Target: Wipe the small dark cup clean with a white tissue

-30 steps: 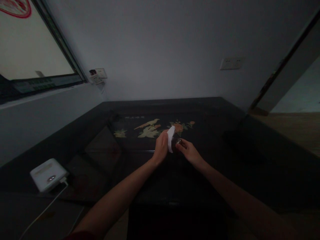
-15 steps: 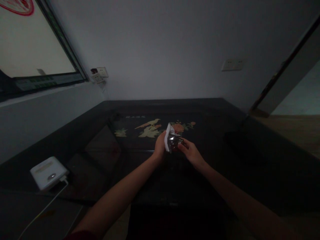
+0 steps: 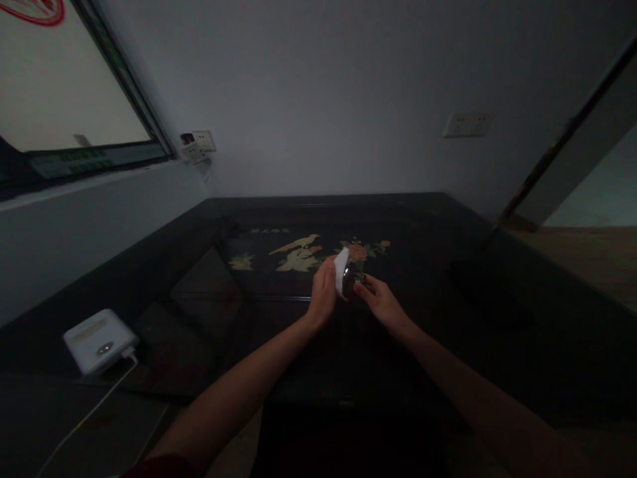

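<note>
My left hand [image 3: 322,294] is closed on a small white cloth or tissue [image 3: 340,271], pressing it against a small shiny object [image 3: 353,282]. My right hand [image 3: 381,302] grips that object from the right; it looks like clear glass, but the dim light hides what it is. Both hands meet above the middle of a dark table [image 3: 448,299] painted with a bird and flowers [image 3: 298,252].
A white power bank [image 3: 97,339] with a white cable [image 3: 89,415] lies at the table's near left. A window [image 3: 60,86] and wall sockets [image 3: 196,145] are on the left, another socket [image 3: 466,124] on the back wall. A doorway opens at right.
The white cloth has shifted slightly against the shiny object between my hands, first lower and left, now back up. Both hands stay together in about the same spot.
</note>
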The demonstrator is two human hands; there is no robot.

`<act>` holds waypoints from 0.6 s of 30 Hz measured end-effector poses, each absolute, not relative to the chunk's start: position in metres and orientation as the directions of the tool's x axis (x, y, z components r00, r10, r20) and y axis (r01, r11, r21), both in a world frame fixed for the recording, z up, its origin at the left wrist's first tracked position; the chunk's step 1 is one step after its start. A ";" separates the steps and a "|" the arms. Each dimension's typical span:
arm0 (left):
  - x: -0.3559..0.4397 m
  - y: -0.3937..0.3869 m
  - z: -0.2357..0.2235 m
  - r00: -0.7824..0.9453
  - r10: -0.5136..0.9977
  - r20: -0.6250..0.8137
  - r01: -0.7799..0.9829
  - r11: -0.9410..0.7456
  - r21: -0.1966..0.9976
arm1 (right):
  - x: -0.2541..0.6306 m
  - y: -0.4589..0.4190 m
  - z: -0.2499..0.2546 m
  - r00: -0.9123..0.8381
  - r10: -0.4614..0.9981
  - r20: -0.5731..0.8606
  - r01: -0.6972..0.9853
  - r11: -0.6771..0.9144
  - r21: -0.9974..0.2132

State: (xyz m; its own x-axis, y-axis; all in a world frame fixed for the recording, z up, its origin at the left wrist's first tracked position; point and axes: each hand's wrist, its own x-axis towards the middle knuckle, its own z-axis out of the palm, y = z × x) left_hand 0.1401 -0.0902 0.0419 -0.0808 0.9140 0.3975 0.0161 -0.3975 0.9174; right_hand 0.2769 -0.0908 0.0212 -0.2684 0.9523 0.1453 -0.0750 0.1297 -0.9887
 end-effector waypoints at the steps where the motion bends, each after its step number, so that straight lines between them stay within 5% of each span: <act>1: 0.140 -0.092 0.043 -0.058 0.878 0.476 0.094 -0.470 0.878 | 0.277 -0.091 0.021 -0.263 0.955 0.139 -0.059 0.128 -0.990; 4: 0.141 -0.096 0.044 0.058 0.775 0.630 0.244 -0.622 0.744 | 0.277 -0.090 0.021 -0.253 0.958 0.134 -0.026 0.132 -0.991; 7: 0.140 -0.094 0.044 0.048 0.776 0.628 0.220 -0.622 0.752 | 0.277 -0.091 0.022 -0.242 0.961 0.136 -0.026 0.133 -0.991; 13: 0.141 -0.081 0.040 -0.104 0.962 0.253 -0.192 -0.269 0.944 | 0.277 -0.094 0.026 -0.243 0.954 0.176 -0.042 0.171 -0.984; 18: 0.146 -0.079 0.043 0.061 0.998 -0.014 -0.547 0.045 0.836 | 0.275 -0.094 0.026 -0.295 0.935 0.195 -0.129 0.164 -0.978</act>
